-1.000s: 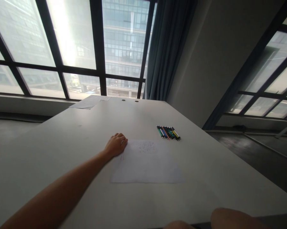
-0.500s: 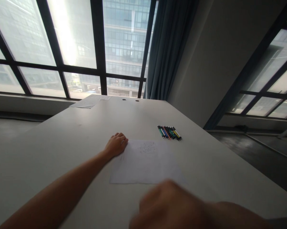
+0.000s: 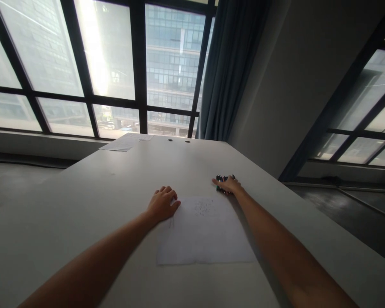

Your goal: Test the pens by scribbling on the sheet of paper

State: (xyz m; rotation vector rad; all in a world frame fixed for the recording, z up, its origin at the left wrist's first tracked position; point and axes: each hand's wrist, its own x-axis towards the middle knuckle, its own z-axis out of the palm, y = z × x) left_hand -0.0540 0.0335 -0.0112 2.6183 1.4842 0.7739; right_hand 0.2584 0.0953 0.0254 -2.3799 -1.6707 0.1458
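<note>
Both arms [image 3: 280,239] stretched forward — left hand [image 3: 163,204] palm down — right hand [image 3: 230,185] farther out, thumb [image 3: 216,182] spread.

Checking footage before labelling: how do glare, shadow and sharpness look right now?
Head view: glare washes out a window pane while the curtain is dim; same head view: a soft shadow lies along the right arm; head view again: marks on the paper and the pens, partly hidden by the right hand, lack clear detail.
</note>
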